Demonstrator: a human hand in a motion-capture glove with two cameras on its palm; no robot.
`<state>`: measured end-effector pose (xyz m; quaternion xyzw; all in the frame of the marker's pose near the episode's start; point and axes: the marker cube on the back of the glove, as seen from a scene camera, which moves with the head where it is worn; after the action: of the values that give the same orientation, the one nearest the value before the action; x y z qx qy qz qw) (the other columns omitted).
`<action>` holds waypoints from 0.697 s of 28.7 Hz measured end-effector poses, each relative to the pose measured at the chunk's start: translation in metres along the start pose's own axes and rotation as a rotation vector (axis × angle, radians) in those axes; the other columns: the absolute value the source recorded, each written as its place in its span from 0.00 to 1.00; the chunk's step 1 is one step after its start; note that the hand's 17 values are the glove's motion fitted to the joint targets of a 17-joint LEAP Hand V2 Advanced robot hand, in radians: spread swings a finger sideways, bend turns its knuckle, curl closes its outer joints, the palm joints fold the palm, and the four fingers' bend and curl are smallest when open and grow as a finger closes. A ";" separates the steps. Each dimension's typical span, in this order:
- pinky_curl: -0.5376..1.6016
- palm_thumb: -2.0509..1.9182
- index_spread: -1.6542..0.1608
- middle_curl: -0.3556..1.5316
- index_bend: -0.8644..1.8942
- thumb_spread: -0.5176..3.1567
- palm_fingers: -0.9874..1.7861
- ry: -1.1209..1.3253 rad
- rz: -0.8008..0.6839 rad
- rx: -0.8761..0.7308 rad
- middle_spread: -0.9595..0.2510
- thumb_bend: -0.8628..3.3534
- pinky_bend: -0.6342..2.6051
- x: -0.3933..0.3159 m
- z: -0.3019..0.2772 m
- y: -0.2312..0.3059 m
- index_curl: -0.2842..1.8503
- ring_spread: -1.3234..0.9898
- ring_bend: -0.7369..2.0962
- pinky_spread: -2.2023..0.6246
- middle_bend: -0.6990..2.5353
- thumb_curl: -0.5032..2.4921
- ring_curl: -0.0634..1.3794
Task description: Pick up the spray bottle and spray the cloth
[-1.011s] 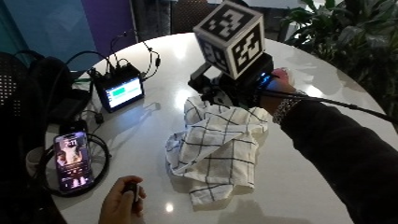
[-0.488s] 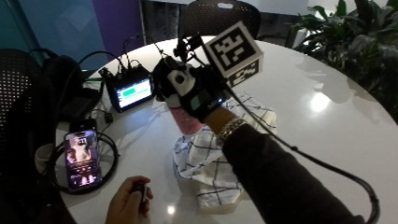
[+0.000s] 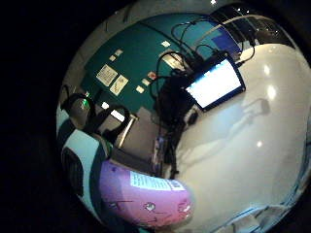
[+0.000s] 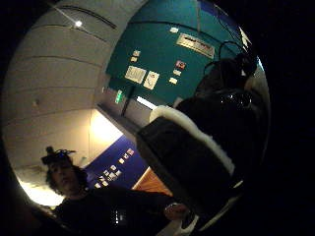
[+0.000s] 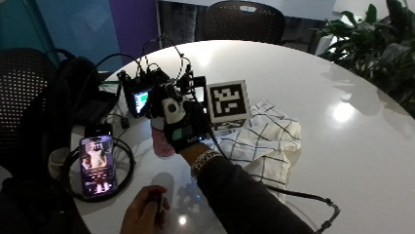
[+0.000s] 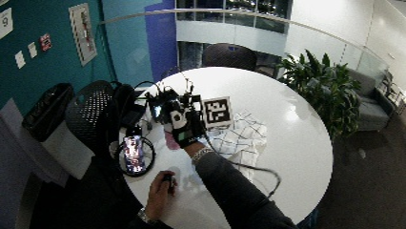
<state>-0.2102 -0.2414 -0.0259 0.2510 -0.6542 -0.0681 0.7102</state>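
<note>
Table [image 5: 363, 146]: spray bottle [image 5: 162, 146] mostly hidden

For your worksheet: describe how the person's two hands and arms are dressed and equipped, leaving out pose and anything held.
The right hand wears a black glove carrying a white round part and a small green patch on its back. A beaded bracelet circles the wrist above a dark sleeve. The other hand is bare.

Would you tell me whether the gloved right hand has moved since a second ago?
Yes. The right hand left the cloth toward the small monitor.
</note>
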 end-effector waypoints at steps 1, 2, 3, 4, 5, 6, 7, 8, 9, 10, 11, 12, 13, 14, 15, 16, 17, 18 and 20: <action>0.43 0.57 0.77 0.48 0.45 0.49 0.87 0.005 0.008 0.005 0.63 0.20 0.33 0.005 0.000 0.003 0.41 0.49 0.52 0.67 0.46 0.23 0.36; 0.43 0.57 0.77 0.48 0.45 0.49 0.87 0.009 0.015 0.008 0.63 0.20 0.33 0.009 0.000 0.005 0.41 0.50 0.52 0.67 0.46 0.23 0.36; 0.43 0.57 0.77 0.48 0.45 0.49 0.87 0.012 0.021 0.010 0.63 0.20 0.33 0.012 0.000 0.007 0.41 0.49 0.52 0.67 0.46 0.23 0.36; 0.43 0.57 0.77 0.48 0.45 0.49 0.87 0.014 0.025 0.009 0.63 0.20 0.33 0.015 0.000 0.008 0.41 0.49 0.52 0.67 0.46 0.23 0.36; 0.43 0.57 0.77 0.48 0.45 0.49 0.87 0.017 0.027 0.007 0.63 0.20 0.33 0.017 0.000 0.009 0.41 0.49 0.52 0.67 0.46 0.23 0.36; 0.43 0.57 0.77 0.48 0.45 0.49 0.87 0.021 0.028 0.004 0.63 0.20 0.33 0.019 0.000 0.009 0.41 0.49 0.52 0.67 0.46 0.23 0.36; 0.43 0.57 0.77 0.48 0.45 0.49 0.87 0.025 0.028 0.000 0.63 0.20 0.33 0.021 0.000 0.010 0.41 0.49 0.52 0.67 0.46 0.23 0.36; 0.43 0.57 0.77 0.48 0.45 0.49 0.87 0.029 0.030 -0.003 0.63 0.20 0.33 0.023 0.000 0.011 0.41 0.49 0.52 0.67 0.46 0.22 0.36; 0.43 0.57 0.77 0.48 0.45 0.49 0.87 0.033 0.032 -0.006 0.63 0.20 0.34 0.025 0.000 0.011 0.41 0.50 0.52 0.67 0.46 0.22 0.36; 0.43 0.57 0.77 0.48 0.45 0.49 0.87 0.036 0.035 -0.007 0.63 0.20 0.34 0.027 0.000 0.013 0.41 0.50 0.52 0.67 0.46 0.22 0.36; 0.43 0.57 0.77 0.48 0.45 0.49 0.87 0.040 0.036 -0.006 0.63 0.20 0.34 0.028 -0.001 0.014 0.41 0.50 0.52 0.67 0.46 0.22 0.36; 0.44 0.57 0.77 0.48 0.45 0.49 0.87 0.043 0.035 -0.003 0.63 0.20 0.34 0.029 -0.002 0.016 0.41 0.50 0.52 0.67 0.46 0.22 0.36; 0.44 0.57 0.77 0.48 0.45 0.49 0.87 0.048 0.030 0.003 0.63 0.20 0.34 0.029 -0.003 0.017 0.41 0.50 0.52 0.67 0.46 0.22 0.35; 0.44 0.57 0.77 0.48 0.45 0.49 0.87 0.053 0.021 0.010 0.63 0.20 0.34 0.028 -0.005 0.019 0.41 0.50 0.52 0.67 0.46 0.22 0.35; 0.44 0.57 0.77 0.48 0.45 0.49 0.87 0.058 0.010 0.018 0.63 0.20 0.34 0.028 -0.007 0.021 0.41 0.50 0.52 0.67 0.46 0.23 0.35; 0.43 0.57 0.77 0.48 0.45 0.49 0.87 0.063 -0.001 0.026 0.63 0.20 0.33 0.027 -0.008 0.023 0.41 0.50 0.52 0.67 0.46 0.23 0.35; 0.43 0.57 0.77 0.48 0.45 0.49 0.87 0.066 -0.010 0.034 0.63 0.20 0.33 0.025 -0.010 0.024 0.41 0.50 0.52 0.67 0.46 0.22 0.35; 0.43 0.57 0.77 0.48 0.45 0.49 0.86 0.067 -0.017 0.040 0.63 0.20 0.33 0.024 -0.011 0.025 0.41 0.49 0.52 0.67 0.46 0.22 0.35; 0.43 0.57 0.77 0.48 0.45 0.49 0.86 0.067 -0.026 0.047 0.63 0.20 0.33 0.021 -0.013 0.024 0.41 0.49 0.51 0.67 0.46 0.22 0.35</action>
<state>-0.2004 -0.2262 0.0034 0.2783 -0.6282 -0.0532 0.7247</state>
